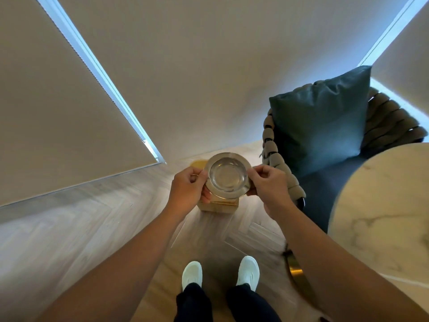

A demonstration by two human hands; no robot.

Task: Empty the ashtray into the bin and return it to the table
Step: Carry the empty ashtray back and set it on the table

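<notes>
Ashtray (228, 175), shiny metal, round with a wide flat rim, held in the air over the bin (218, 206), bowl facing the person. Bowl looks clean; no ash visible from here. Left hand (188, 188) closed on the left rim, thumb on top, fingers curled beneath. Right hand (267, 182) pinches the right rim, thumb and fingertips closed on the edge. Bin is a small gold-and-pale box standing on the wooden floor, mostly hidden behind the ashtray. Person stands just short of it, white shoes (191, 273) pointing at it. Right of the person: round marble counter (383, 217), near; behind it a woven chair (276, 156) with a teal cushion (320, 122).

Judgement: emptying step is in hand or just completed; cannot tell which. Next move: turn right, carry the ashtray level, set it flat on the counter.
</notes>
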